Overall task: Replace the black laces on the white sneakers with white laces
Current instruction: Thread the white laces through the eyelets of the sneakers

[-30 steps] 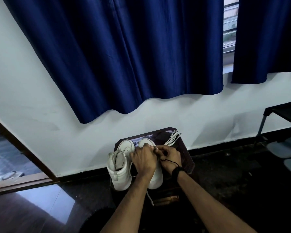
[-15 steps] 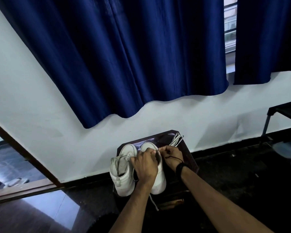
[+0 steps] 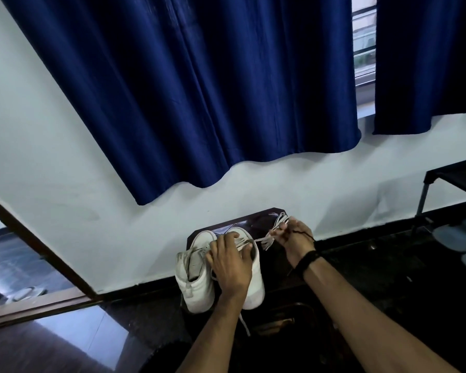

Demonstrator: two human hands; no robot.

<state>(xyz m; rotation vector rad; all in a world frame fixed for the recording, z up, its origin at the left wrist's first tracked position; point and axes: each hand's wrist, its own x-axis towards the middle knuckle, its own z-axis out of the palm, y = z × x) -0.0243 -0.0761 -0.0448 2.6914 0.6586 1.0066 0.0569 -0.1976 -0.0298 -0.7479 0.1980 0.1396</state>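
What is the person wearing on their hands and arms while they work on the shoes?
Both forearms are bare, with no sleeves in view and no gloves. The left hand shows no ring, band or watch. The right hand has a black wristband wrapped round its wrist, and a thin black thread runs across the back of that hand.

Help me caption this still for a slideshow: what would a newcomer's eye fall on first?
First the big dark blue curtain filling the upper frame against the pale wall. Then, low and centre, two white sneakers side by side on a small dark table. The left hand presses down on the right-side sneaker, while the right hand pinches a white lace and draws it out to the right.
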